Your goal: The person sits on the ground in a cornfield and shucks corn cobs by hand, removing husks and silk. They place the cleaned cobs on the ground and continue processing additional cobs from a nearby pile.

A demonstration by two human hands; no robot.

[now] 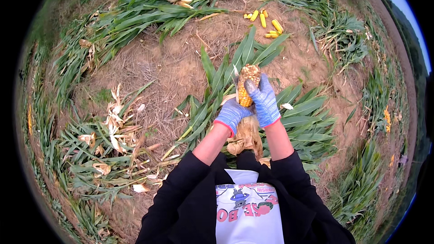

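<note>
An ear of corn [244,95] stands tilted between my two gloved hands, its yellow kernels bare and its far end brown and damaged-looking. My left hand [233,113], in a blue knit glove with a red cuff, grips it low on the left side. My right hand [266,100] wraps the right side, with the soiled grey thumb laid across the kernels. Dry peeled husk [247,132] hangs below my hands, towards my body. A pale pointed piece [235,71] sticks up along the ear's left edge; what it is I cannot tell.
Several husked yellow ears [263,20] lie on the bare soil ahead. Cut green corn stalks [159,10] are piled at the far left, and more stalks [305,118] lie beside my right arm. Dry husks [115,125] top a heap on the left. Orange-yellow corn [387,118] shows far right.
</note>
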